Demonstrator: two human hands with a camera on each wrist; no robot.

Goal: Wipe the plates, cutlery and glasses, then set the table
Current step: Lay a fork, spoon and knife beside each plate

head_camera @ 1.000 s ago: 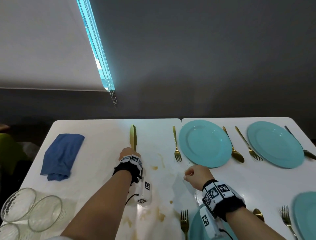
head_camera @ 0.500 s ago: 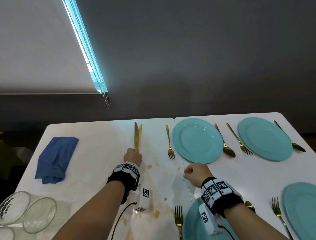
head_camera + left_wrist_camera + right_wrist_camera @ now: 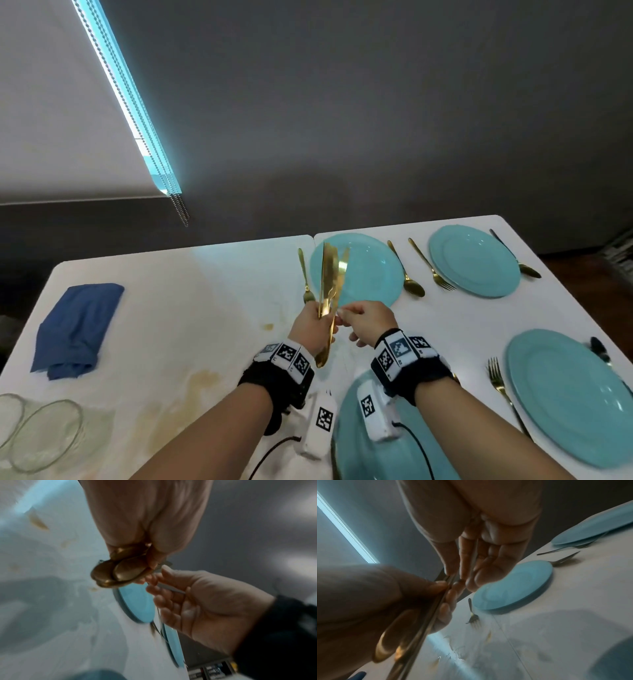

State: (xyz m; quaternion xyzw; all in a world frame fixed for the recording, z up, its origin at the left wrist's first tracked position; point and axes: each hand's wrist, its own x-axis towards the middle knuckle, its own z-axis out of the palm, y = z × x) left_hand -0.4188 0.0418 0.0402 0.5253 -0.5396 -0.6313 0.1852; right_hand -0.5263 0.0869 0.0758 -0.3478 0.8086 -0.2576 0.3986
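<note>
Your left hand grips a small bundle of gold knives by their handles, fingers curled around them, blades pointing up and away from you and fanned slightly apart above the surface. Your right hand meets it from the right, thumb and fingertips pinching one of the knives just above the left hand's grip, the other fingers loosely curled. The knives are raised in front of a teal plate at the far side, which has a gold fork on its left and a gold spoon on its right. Further right lie a second fork and another teal plate. Near you, a third plate sits under your right wrist, and a fourth lies at the right edge with a fork beside it. A folded blue cloth rests on the left of the surface, clear glasses stand at the near left corner, and brownish stains mark the middle
</note>
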